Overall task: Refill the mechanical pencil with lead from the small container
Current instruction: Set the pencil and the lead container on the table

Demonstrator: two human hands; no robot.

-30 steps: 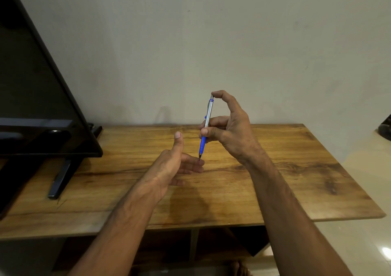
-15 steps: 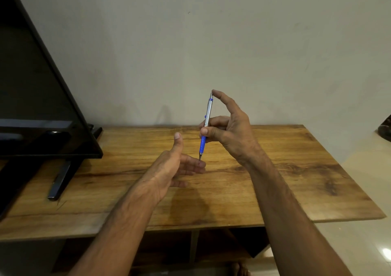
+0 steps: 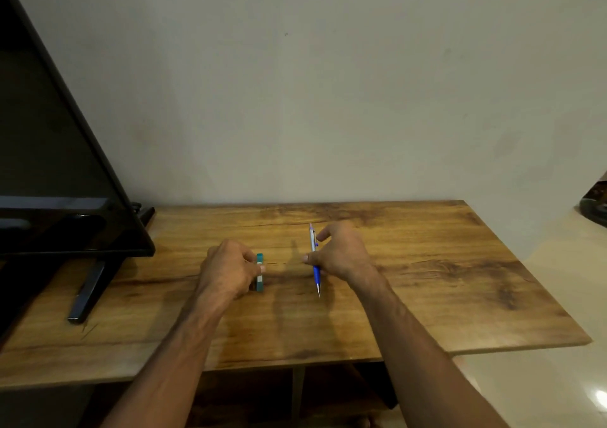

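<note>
My right hand [image 3: 341, 253] grips a silver mechanical pencil [image 3: 314, 257] with a blue grip section, its metal tip pointing toward me just above the wooden table [image 3: 427, 280]. My left hand [image 3: 230, 268] is closed around a small teal lead container [image 3: 260, 271] that stands on edge on the tabletop, with my fingers over its left side. The two hands sit side by side near the middle of the table, a short gap between them.
A black TV screen [image 3: 49, 171] leans over the table's left part, and its dark stand foot [image 3: 87, 288] reaches toward the front. A plain wall runs behind the table. The table's right edge meets a pale tiled floor [image 3: 558, 263].
My right hand has come down from in front of the wall to table height with the pencil. My left hand, open and palm-up before, now grips the teal container.
</note>
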